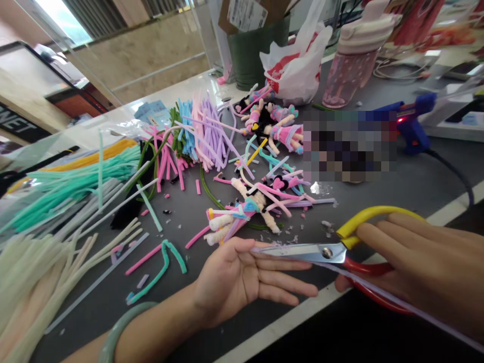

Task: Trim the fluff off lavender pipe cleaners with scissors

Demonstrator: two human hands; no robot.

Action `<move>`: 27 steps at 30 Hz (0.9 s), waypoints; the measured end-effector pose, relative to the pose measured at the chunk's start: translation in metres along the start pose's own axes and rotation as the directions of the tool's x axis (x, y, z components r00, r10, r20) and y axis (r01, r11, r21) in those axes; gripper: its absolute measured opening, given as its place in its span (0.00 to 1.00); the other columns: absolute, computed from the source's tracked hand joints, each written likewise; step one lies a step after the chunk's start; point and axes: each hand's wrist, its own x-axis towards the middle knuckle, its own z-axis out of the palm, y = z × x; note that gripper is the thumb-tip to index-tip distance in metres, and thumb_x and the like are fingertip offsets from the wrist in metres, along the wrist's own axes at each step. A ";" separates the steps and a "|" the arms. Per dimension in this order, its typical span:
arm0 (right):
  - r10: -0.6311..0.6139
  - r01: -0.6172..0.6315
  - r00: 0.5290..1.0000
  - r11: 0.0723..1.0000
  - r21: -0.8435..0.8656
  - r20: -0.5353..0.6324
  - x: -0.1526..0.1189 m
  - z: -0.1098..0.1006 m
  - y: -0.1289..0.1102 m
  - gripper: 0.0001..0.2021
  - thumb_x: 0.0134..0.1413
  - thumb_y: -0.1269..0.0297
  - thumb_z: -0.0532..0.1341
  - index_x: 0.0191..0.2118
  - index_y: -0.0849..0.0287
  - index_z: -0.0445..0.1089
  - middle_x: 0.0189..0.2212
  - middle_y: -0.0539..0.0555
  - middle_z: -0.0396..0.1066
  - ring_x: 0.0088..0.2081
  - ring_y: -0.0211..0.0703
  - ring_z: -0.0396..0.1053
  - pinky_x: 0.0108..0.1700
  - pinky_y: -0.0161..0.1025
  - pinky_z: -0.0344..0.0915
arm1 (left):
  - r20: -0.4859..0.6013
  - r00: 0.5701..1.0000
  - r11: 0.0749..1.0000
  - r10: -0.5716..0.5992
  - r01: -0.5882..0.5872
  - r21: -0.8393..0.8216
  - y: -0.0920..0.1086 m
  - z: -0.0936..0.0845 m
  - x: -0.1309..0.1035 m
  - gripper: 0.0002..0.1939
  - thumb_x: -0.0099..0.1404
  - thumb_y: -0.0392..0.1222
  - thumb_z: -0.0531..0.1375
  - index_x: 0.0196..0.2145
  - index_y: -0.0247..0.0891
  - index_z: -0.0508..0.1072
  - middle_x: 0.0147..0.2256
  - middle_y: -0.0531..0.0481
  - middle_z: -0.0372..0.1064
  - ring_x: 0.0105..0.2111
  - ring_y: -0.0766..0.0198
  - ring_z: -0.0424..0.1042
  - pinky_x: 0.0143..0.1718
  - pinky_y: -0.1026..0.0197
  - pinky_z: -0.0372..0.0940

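Observation:
My right hand (408, 252) grips scissors (327, 252) with one yellow and one red handle; their blades look closed and point left across my left palm. My left hand (242, 282) is palm up, its fingers stretched out, and its thumb and index finger pinch the end of a lilac pipe cleaner (378, 288) by the blade tips. The pipe cleaner runs under the blades and past my right hand to the lower right. Bits of lilac fluff lie on the blades. Just beyond my left hand lies a pipe-cleaner doll (249, 204) with cream limbs.
Bundles of pipe cleaners, lilac (215, 133), turquoise (75, 184) and cream (34, 287), cover the left and middle. Finished dolls (287, 133) lie at the back near a plastic bag (302, 65) and a pink bottle (351, 60). A blue glue gun (414, 123) stands right, its cord trailing.

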 end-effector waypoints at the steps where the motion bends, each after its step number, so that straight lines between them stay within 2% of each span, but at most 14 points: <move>1: -0.026 0.026 1.000 0.999 -0.029 -0.004 0.001 0.000 -0.001 0.25 0.66 0.45 0.46 0.28 0.55 0.70 0.28 0.57 0.73 0.25 0.45 0.70 0.22 0.41 0.60 | -0.002 1.000 1.000 -0.005 0.005 0.000 0.000 0.000 0.000 0.28 0.66 0.46 0.49 0.47 0.24 0.80 0.47 0.33 0.79 0.45 0.50 0.78 0.45 0.57 0.66; 3: -0.101 0.101 0.995 0.992 -0.081 -0.004 0.004 0.000 -0.002 0.27 0.66 0.45 0.44 0.28 0.57 0.70 0.26 0.59 0.71 0.25 0.47 0.70 0.22 0.42 0.60 | -0.004 1.000 1.000 -0.007 0.007 -0.003 -0.001 -0.001 0.000 0.28 0.67 0.47 0.49 0.48 0.23 0.79 0.46 0.32 0.79 0.46 0.49 0.78 0.45 0.57 0.65; 6: -0.103 0.101 0.995 0.989 -0.106 -0.011 0.009 -0.001 -0.004 0.27 0.66 0.45 0.43 0.28 0.57 0.69 0.25 0.59 0.71 0.25 0.49 0.71 0.23 0.43 0.61 | -0.013 1.000 1.000 -0.006 0.006 -0.008 -0.002 -0.002 0.000 0.29 0.68 0.48 0.48 0.48 0.22 0.79 0.46 0.30 0.79 0.45 0.48 0.78 0.45 0.56 0.65; 10: -0.134 0.120 0.989 0.975 -0.185 -0.065 0.013 -0.004 -0.005 0.29 0.67 0.44 0.40 0.26 0.56 0.66 0.23 0.57 0.69 0.24 0.46 0.69 0.22 0.40 0.59 | -0.012 1.000 1.000 -0.004 0.004 -0.013 -0.003 -0.001 0.001 0.29 0.70 0.49 0.47 0.48 0.24 0.79 0.46 0.31 0.79 0.45 0.48 0.78 0.44 0.56 0.65; 14: -0.152 0.130 0.985 0.964 -0.230 -0.082 0.016 -0.007 -0.007 0.26 0.69 0.49 0.39 0.27 0.55 0.65 0.23 0.56 0.68 0.23 0.44 0.68 0.23 0.39 0.58 | -0.006 1.000 1.000 -0.020 0.020 -0.020 -0.002 0.000 0.002 0.30 0.71 0.49 0.46 0.48 0.23 0.79 0.44 0.32 0.80 0.45 0.50 0.79 0.43 0.58 0.66; 21: -0.161 0.141 0.983 0.972 -0.187 -0.094 0.019 -0.005 -0.006 0.25 0.70 0.51 0.40 0.28 0.55 0.64 0.22 0.54 0.67 0.24 0.43 0.69 0.24 0.39 0.59 | -0.016 0.999 0.999 -0.043 0.043 -0.034 -0.003 0.000 0.001 0.31 0.70 0.50 0.45 0.49 0.21 0.78 0.43 0.32 0.81 0.44 0.51 0.79 0.43 0.58 0.66; 27: -0.112 0.106 0.993 0.987 -0.118 -0.039 0.013 -0.002 -0.006 0.26 0.69 0.50 0.41 0.27 0.56 0.66 0.23 0.56 0.69 0.24 0.45 0.69 0.23 0.40 0.59 | -0.023 0.998 0.996 -0.062 0.061 -0.058 -0.004 -0.001 0.002 0.31 0.69 0.50 0.47 0.48 0.21 0.78 0.43 0.31 0.80 0.43 0.50 0.79 0.43 0.57 0.65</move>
